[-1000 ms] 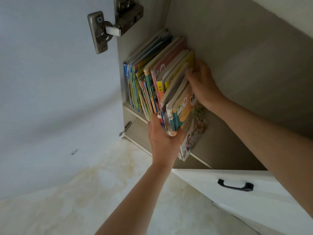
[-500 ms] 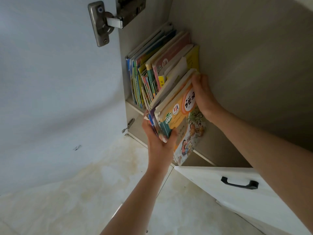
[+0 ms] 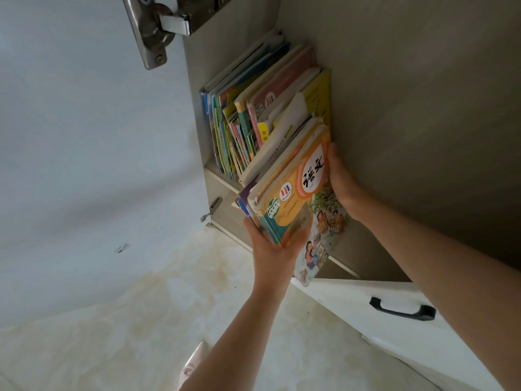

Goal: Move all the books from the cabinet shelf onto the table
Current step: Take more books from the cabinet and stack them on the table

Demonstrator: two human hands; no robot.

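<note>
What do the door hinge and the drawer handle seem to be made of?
Door hinge: apparently steel or plated metal, with a bright silvery sheen and visible screws. Drawer handle: matte black bar, metal or plastic; the look cannot settle which.

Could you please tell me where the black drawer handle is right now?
The handle is at lower right, on the white drawer front below the right forearm.

At the upper left of my frame hangs a pale cabinet door [image 3: 70,136] with 1 metal hinge [image 3: 158,26]. Cream marbled floor [image 3: 127,320] fills the bottom; a white drawer [image 3: 366,314] with a black handle [image 3: 401,309] sits lower right.
</note>
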